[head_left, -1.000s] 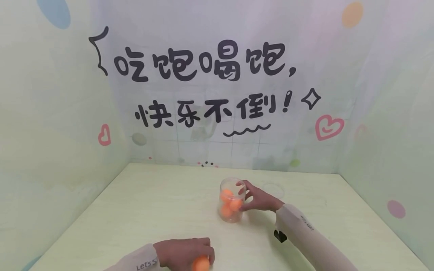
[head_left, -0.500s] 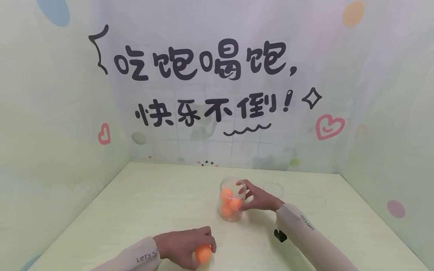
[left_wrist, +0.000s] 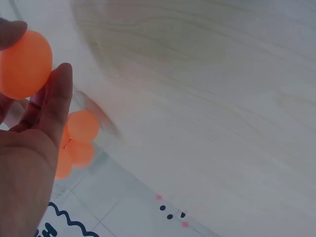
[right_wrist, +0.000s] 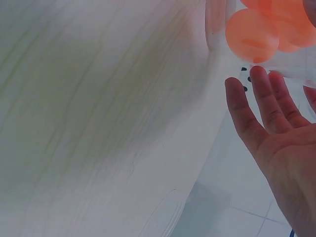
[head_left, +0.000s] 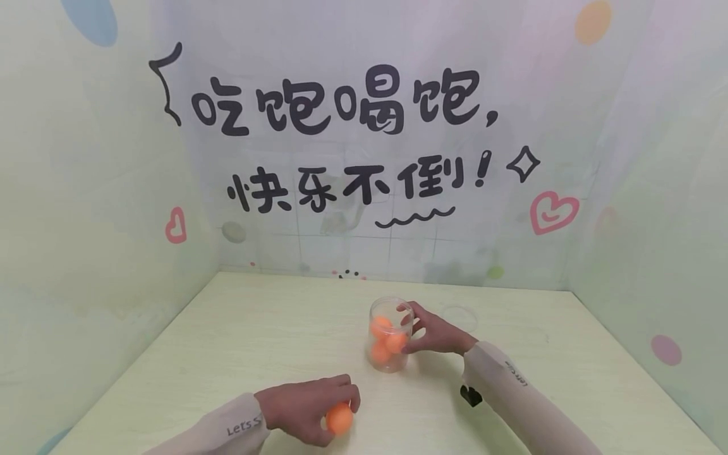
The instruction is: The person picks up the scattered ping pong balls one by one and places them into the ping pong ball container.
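Observation:
My left hand (head_left: 309, 407) pinches an orange ping-pong ball (head_left: 339, 418) between thumb and fingers, low over the near part of the table. The left wrist view shows the same ball (left_wrist: 25, 65) at the fingertips. Further back stands a clear plastic jar (head_left: 389, 366), upright and without a lid, holding several orange balls (head_left: 381, 351). At the jar's right side is my right hand (head_left: 436, 333), its thumb at the front and its fingers curved round the back near the rim. In the right wrist view several fingers (right_wrist: 261, 98) are spread below the jar's balls (right_wrist: 252, 35).
A clear round lid (head_left: 459, 318) lies on the pale wooden table (head_left: 256, 335), behind the right wrist. A printed curtain (head_left: 352, 253) with lettering closes off the back, and walls flank both sides. A small black object (head_left: 470, 395) shows under the right sleeve.
My left hand has come up from the bottom edge with its ball, away from me, and shifted slightly left in the last half second. The right hand and jar stay in place.

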Demonstrator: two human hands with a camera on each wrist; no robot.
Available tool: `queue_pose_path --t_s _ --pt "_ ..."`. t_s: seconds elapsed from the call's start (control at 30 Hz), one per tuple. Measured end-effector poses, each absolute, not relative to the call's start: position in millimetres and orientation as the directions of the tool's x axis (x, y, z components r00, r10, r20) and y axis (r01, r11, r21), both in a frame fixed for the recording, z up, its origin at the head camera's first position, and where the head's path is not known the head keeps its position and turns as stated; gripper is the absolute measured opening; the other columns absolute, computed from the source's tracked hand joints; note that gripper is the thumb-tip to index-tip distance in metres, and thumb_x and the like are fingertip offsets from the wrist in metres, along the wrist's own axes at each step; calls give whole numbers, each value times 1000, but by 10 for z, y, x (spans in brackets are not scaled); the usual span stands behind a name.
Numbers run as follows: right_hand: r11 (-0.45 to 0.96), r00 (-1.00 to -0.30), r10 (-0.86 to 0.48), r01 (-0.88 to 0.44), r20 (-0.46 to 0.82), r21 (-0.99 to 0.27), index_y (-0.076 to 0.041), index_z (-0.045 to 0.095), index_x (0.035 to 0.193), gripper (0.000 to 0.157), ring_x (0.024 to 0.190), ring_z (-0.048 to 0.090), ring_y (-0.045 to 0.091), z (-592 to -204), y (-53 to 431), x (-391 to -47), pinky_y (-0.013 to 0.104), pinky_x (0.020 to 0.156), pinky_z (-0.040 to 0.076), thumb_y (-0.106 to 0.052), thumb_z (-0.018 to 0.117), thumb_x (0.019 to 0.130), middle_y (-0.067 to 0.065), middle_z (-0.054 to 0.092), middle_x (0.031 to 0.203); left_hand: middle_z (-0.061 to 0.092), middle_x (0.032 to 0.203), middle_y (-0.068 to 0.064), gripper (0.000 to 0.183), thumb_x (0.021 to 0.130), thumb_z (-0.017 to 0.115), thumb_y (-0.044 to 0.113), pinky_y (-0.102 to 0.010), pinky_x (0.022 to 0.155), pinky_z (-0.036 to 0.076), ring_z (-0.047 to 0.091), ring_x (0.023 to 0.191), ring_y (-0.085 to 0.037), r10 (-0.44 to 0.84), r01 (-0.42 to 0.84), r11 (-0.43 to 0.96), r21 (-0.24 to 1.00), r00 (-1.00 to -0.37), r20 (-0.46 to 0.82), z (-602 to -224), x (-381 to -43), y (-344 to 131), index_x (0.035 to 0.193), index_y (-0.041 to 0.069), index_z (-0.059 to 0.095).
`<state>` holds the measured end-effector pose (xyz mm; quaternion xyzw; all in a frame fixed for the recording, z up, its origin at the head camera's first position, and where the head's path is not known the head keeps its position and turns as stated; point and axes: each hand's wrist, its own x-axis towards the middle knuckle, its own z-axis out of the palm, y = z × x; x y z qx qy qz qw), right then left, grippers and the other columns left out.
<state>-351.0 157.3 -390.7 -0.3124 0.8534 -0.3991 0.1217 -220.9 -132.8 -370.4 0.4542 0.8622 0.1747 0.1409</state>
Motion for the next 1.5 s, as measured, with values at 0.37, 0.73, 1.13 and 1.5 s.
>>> queue_pose_path --t_s 0.37,0.73,1.13,1.5 --pt "499 -782 -622 -426 30 -754 -8 31 140 80 104 58 23 -3891 1574 -3495 40 85 48 -25 77 77 12 53 122 43 93 14 38 75 69 8 -14 70 41 44 77 3 815 732 551 401 -575 -71 -3572 -2236 -1312 103 24 49" --pt "488 -775 -631 -431 35 -759 -14 34 138 76 101 59 22 -3915 1568 -3507 40 83 48 -25 77 77 11 53 121 48 101 9 35 79 70 11 -15 71 43 46 79 1 811 759 532 376 -584 33 -3419 -2342 -1212 110 20 55" --pt "469 -767 -641 -431 38 -771 -13 33 139 75 101 58 23 -3891 1575 -3468 40 84 48 -25 77 79 12 52 120 53 106 0 33 80 64 8 -18 78 44 49 88 -7 845 842 439 314 -506 174 -3035 -2580 -934 112 11 57" --pt "472 -769 -639 -429 37 -770 -21 35 138 72 103 56 22 -3920 1588 -3494 38 85 47 -28 76 79 9 51 120 53 100 0 34 81 66 10 -19 71 45 51 81 -9 796 831 493 257 -550 253 -2821 -2912 -740 112 9 54"
